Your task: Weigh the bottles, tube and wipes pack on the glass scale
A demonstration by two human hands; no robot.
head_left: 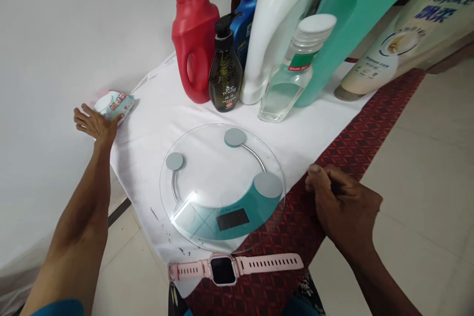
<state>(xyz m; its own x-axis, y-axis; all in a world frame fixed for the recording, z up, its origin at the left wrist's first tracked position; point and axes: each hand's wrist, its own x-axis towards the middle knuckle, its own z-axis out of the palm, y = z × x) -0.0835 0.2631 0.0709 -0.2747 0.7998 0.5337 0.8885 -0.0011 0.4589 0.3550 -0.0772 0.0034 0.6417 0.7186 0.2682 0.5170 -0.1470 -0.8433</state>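
Observation:
My left hand (95,122) reaches out at the far left, fingers spread, with its thumb against or over a small pale-teal pack of wet wipes (124,104) with a white lid. The hand covers part of the pack. My right hand (342,202) is curled into a fist at the right edge of the table, beside the glass scale; nothing shows in it. Between my hands the round glass scale (207,229) lies flat, with grey discs and a dark display. A pink smartwatch (223,270) is stretched out in front of it.
Behind the scale stand a red bottle (192,24), black pump bottle (225,76), blue bottle (246,24), white bottle (274,15), clear bottle (283,91), green liquid container (359,15) and Rejoice bottle (403,44). A white cloth (142,143) lies over red patterned fabric (370,133). The wall borders the left.

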